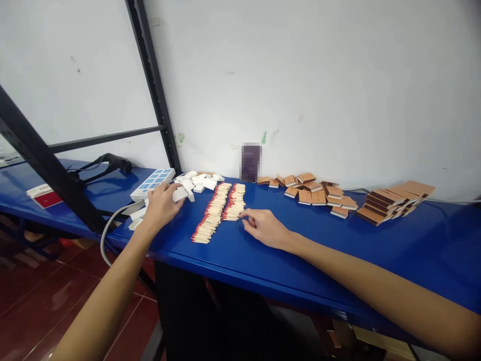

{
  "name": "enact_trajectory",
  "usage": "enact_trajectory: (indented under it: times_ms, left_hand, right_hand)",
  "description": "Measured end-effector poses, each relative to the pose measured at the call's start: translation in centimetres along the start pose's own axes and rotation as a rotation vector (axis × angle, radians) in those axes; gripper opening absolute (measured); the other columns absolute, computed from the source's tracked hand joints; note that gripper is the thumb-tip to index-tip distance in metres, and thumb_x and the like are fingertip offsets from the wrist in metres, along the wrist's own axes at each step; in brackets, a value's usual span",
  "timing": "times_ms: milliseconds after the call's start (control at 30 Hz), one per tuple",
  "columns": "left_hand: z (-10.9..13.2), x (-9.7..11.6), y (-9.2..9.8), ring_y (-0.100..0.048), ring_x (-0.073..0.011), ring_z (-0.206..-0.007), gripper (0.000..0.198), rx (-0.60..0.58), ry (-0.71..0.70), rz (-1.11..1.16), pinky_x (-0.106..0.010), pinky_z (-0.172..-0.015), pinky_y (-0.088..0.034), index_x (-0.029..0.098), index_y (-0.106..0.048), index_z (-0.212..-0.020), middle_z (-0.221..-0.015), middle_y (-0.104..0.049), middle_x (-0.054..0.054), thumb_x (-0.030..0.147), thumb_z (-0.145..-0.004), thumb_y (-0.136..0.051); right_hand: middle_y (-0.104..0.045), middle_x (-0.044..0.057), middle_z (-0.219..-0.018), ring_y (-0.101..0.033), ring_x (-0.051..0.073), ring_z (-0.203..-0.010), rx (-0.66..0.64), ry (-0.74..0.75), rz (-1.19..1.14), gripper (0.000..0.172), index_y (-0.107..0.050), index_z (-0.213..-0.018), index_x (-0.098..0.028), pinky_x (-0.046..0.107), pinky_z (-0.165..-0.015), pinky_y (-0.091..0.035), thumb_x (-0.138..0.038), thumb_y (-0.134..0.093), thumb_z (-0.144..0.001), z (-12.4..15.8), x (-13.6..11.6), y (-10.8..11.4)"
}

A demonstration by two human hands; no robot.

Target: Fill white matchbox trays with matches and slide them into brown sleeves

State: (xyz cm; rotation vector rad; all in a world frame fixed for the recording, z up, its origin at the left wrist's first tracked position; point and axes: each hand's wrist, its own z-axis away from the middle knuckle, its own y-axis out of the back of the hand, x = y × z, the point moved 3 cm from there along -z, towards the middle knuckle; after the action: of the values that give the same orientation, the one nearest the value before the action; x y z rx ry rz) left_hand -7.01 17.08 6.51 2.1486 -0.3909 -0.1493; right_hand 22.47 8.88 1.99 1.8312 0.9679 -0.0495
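Two bands of red-tipped matches lie side by side on a blue table (229,253): a longer match row (208,215) and, just right of it, a shorter match row (235,203). Left of the longer match row, the left hand (163,205) reaches in among small white pieces, its thumb and fingers pinching a white tray (180,194) — the piece sits at the fingertips, partly hidden by them. More white trays (199,181) lie in a loose heap at the longer match row's far end, and farther left stands a white panel with blue squares (153,183), a grey cable (102,243) looping down near it.

The right hand (265,225) rests to the right of the longer match row, past the shorter one. Its fingers are curled, thumb and forefinger close together, with the tips right at the near end of the shorter match row; whether they pinch any matches, I cannot tell.

Well to the right of the longer match row, brown matchboxes (315,195) lie scattered, and beyond them matchboxes rise in leaning stacks (387,203). Behind the longer match row, slightly right, a dark pixelated object (251,163) stands by the wall (319,90).
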Motion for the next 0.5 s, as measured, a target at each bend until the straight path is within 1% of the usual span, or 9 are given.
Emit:
enact_trajectory:
  times_ms: [100,167,267,333,400,467,500]
  left_hand:
    - [0.3,0.0,0.5,-0.058,-0.033,-0.107,0.046,0.018,-0.002,0.116,-0.045,-0.094,-0.045,0.017,-0.062,-0.127,-0.112,-0.06,-0.015,0.036,-0.085,-0.057]
    - [0.4,0.1,0.9,-0.059,-0.0325,-0.107,0.046,0.055,0.006,0.193,-0.044,-0.095,-0.046,0.016,-0.063,-0.124,-0.112,-0.062,-0.015,0.038,-0.084,-0.057]
    - [1.1,1.3,1.8,-0.059,-0.0322,-0.112,0.044,0.113,0.015,0.349,-0.046,-0.1,-0.044,0.016,-0.063,-0.124,-0.12,-0.065,-0.013,0.039,-0.088,-0.051]
    - [2.3,3.1,2.5,-0.059,-0.0302,-0.115,0.042,0.116,0.026,0.52,-0.046,-0.1,-0.045,0.019,-0.061,-0.126,-0.126,-0.065,-0.01,0.04,-0.093,-0.046]
    - [4.1,5.6,3.3,-0.061,-0.0269,-0.112,0.038,0.072,0.015,0.729,-0.042,-0.096,-0.048,0.022,-0.06,-0.126,-0.125,-0.065,-0.008,0.041,-0.094,-0.048]
    - [6.3,8.8,3.9,-0.063,-0.0227,-0.106,0.031,-0.06,-0.067,0.91,-0.037,-0.094,-0.05,0.024,-0.057,-0.121,-0.119,-0.065,-0.006,0.037,-0.094,-0.053]
    - [7.5,10.2,4.1,-0.065,-0.0209,-0.101,0.027,-0.131,-0.096,0.972,-0.035,-0.09,-0.051,0.025,-0.054,-0.118,-0.114,-0.066,-0.005,0.033,-0.093,-0.055]
  right_hand:
    - [-0.05,-0.005,-0.058,-0.047,0.012,-0.054,0.01,0.025,0.009,0.017,-0.067,-0.097,-0.017,0.026,-0.062,-0.039,-0.016,-0.052,-0.088,0.1,0.0,-0.1]
    - [-0.05,-0.005,-0.058,-0.048,0.012,-0.055,0.01,0.031,0.017,0.017,-0.067,-0.097,-0.017,0.026,-0.062,-0.04,-0.016,-0.052,-0.089,0.1,-0.1,0.0]
    - [-0.051,-0.004,-0.059,-0.048,0.012,-0.056,-0.016,0.037,0.031,0.018,-0.068,-0.098,-0.017,0.026,-0.062,-0.039,-0.016,-0.052,-0.089,0.0,-0.2,0.1]
    - [-0.054,-0.003,-0.064,-0.048,0.012,-0.057,-0.053,0.052,0.038,0.02,-0.069,-0.1,-0.016,0.026,-0.063,-0.039,-0.015,-0.052,-0.089,-0.1,-0.4,0.1]
    - [-0.057,-0.001,-0.068,-0.048,0.012,-0.059,-0.091,0.066,0.057,0.022,-0.07,-0.104,-0.015,0.026,-0.064,-0.039,-0.015,-0.053,-0.089,-0.1,-0.5,0.1]
    - [-0.06,0.0,-0.072,-0.05,0.013,-0.062,-0.119,0.072,0.09,0.024,-0.07,-0.107,-0.016,0.026,-0.065,-0.038,-0.015,-0.053,-0.09,-0.2,-0.6,0.0]
    - [-0.061,0.001,-0.073,-0.051,0.013,-0.063,-0.13,0.073,0.107,0.026,-0.07,-0.109,-0.017,0.027,-0.066,-0.038,-0.016,-0.053,-0.091,-0.2,-0.6,0.0]
